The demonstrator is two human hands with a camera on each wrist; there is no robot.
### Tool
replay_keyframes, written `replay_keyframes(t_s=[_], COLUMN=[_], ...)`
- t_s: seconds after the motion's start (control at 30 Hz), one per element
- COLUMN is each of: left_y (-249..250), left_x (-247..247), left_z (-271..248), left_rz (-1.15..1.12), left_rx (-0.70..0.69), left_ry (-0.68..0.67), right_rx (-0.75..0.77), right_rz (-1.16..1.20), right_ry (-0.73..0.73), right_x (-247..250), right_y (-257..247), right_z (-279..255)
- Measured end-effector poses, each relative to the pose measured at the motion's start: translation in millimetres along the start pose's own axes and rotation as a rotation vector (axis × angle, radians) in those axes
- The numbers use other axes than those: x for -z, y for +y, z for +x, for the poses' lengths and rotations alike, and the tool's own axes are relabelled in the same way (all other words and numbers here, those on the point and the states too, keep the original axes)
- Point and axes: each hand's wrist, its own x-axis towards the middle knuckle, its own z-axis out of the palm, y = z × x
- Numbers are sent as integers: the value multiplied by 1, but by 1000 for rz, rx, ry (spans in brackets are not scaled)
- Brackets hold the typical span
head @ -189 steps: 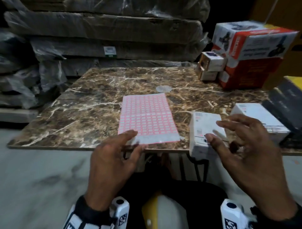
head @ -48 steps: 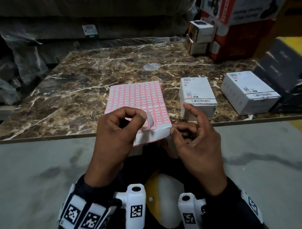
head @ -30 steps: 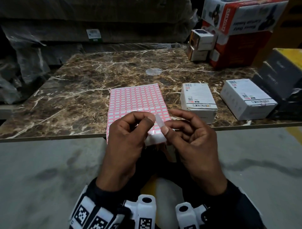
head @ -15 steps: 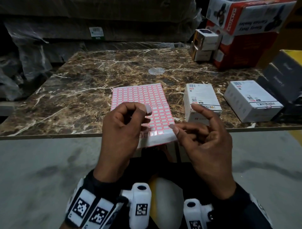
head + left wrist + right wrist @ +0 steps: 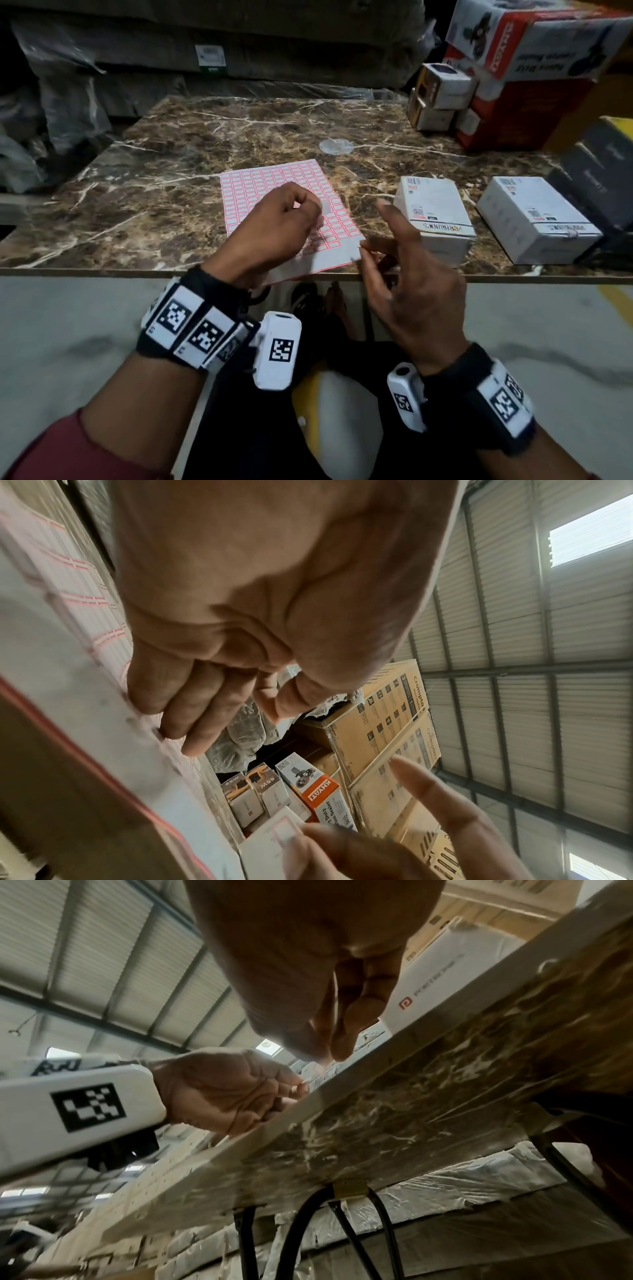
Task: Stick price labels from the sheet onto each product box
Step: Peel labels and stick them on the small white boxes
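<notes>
The pink-gridded label sheet point(image 5: 274, 185) lies on the marble table point(image 5: 164, 212), its near edge overhanging the front. My left hand point(image 5: 317, 209) hovers over the sheet and pinches one small white peeled label point(image 5: 325, 206) between thumb and forefinger. My right hand point(image 5: 363, 248) pinches the sheet's near right corner, with its index finger point(image 5: 388, 212) raised. Two white product boxes stand to the right of the sheet: one point(image 5: 433, 205) just beyond the right hand, the other point(image 5: 534, 216) further right. In the left wrist view the left hand's point(image 5: 274, 712) other fingers are curled against the sheet point(image 5: 85, 702).
Small boxes point(image 5: 442, 85) and a red-and-white carton stack point(image 5: 534, 51) stand at the back right. Dark boxes point(image 5: 603, 164) crowd the right edge. A clear round disc point(image 5: 336, 146) lies mid-table. Plastic-wrapped stacks point(image 5: 239, 51) rise behind the table.
My left hand has drawn the peeled label away from the right hand and forward over the sheet. The right hand stays at the sheet's corner with its index finger now lifted.
</notes>
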Motion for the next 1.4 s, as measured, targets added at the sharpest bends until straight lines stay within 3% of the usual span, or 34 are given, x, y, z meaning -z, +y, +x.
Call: replay_keyframes(t_s=[0.23, 0.47, 0.53, 0.67, 0.97, 1.1, 1.4], left_y=[0, 1, 1, 1, -1, 2, 0], left_x=[-2, -1, -1, 1, -1, 1, 4], left_z=[-2, 1, 1, 2, 7, 6, 6], left_rz=[67, 152, 147, 111, 71, 51, -4], left_rx=[-23, -33, -15, -17, -14, -23, 29], left_ry=[23, -47, -36, -26, -36, -78, -43], right_rx=[-33, 141, 170, 206, 191, 171, 91], right_rz=[-179, -251, -287, -374, -443, -387, -82], right_ry=[-238, -468, -474, -643, -857, -854, -641], right_x=[-14, -5, -1, 1, 18, 21, 23], right_y=[1, 6, 6, 5, 0, -3, 6], right_z=[21, 39, 43, 47, 61, 59, 52])
